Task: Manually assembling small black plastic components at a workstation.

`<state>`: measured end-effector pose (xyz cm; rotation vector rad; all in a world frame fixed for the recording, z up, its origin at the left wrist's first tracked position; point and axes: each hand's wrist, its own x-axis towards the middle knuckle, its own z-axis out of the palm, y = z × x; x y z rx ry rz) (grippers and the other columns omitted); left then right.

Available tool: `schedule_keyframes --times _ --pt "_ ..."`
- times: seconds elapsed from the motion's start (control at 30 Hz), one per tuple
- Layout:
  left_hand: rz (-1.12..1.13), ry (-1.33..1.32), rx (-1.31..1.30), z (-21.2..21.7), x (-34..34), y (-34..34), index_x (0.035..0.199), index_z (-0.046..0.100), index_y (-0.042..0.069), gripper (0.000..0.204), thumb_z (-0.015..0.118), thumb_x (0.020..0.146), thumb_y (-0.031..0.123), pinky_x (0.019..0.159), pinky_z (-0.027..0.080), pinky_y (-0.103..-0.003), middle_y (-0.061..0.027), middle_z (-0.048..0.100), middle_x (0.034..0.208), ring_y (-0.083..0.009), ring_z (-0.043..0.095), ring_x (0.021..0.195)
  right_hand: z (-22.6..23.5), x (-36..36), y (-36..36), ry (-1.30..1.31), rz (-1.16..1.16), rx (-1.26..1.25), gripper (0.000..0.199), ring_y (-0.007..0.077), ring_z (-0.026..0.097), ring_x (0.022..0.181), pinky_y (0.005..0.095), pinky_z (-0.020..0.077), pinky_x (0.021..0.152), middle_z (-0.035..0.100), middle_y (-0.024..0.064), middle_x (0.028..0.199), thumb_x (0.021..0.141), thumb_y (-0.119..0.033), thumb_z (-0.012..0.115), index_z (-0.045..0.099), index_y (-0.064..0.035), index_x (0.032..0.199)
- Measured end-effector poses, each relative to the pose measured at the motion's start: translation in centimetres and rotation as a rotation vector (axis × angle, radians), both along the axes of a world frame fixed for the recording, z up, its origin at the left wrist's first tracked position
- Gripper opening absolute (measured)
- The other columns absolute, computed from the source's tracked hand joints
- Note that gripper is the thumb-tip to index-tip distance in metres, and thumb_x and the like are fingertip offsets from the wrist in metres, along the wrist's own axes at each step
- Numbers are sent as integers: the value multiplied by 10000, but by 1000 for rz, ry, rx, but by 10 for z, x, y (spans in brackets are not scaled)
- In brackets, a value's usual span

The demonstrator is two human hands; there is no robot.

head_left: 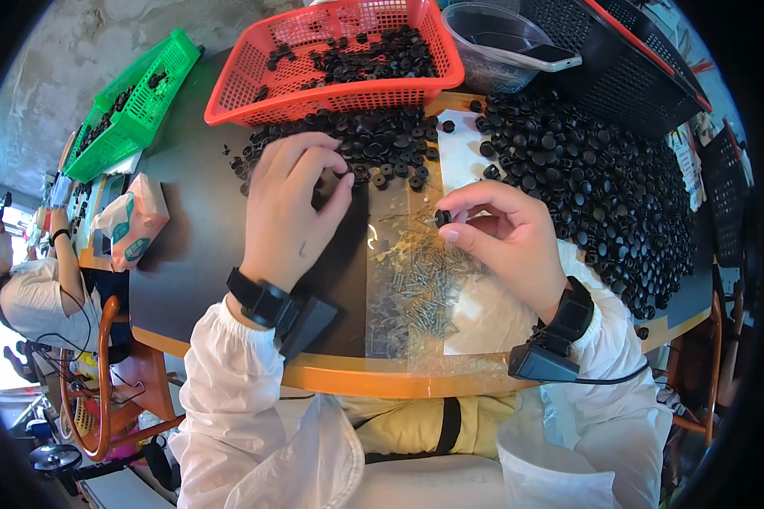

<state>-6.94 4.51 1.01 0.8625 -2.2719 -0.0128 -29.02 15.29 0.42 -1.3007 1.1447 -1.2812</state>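
Observation:
My left hand (287, 208) reaches over the near edge of a pile of small black discs with centre holes (399, 140). Its thumb and forefinger close together at a black disc (340, 176), mostly hidden by the fingers. To the right, my right hand (511, 236) pinches a small black round cap (442, 218) between thumb and fingertips, above the table. A thin metal spring seems to stick out of its left side. Loose metal springs (433, 288) lie heaped on a clear sheet, below and left of my right hand.
A large heap of black round caps (590, 170) covers the right side. Behind stand a red basket (255, 106) of black parts, a clear tub (492, 42) with a phone on it, and black baskets (628, 76). A tissue pack (140, 220), green basket (148, 110) and seated person (42, 297) are left.

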Motion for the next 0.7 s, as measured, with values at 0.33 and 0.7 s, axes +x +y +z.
schedule_keyframes --times 0.33,0.7 --pt "-384 178 276 7 -17 42 974 643 41 371 830 655 76 695 524 -306 -92 660 947 -212 635 801 2 6 4 77 -38 -138 250 112 643 900 259 541 786 670 63 1007 806 -13 728 679 -27 1050" --pt "-360 302 452 3 -19 45 943 651 18 397 861 614 90 759 513 -303 -99 668 909 -225 652 864 5 4 5 356 -67 -258 259 146 675 809 261 535 726 700 79 913 738 -19 770 708 -39 989"
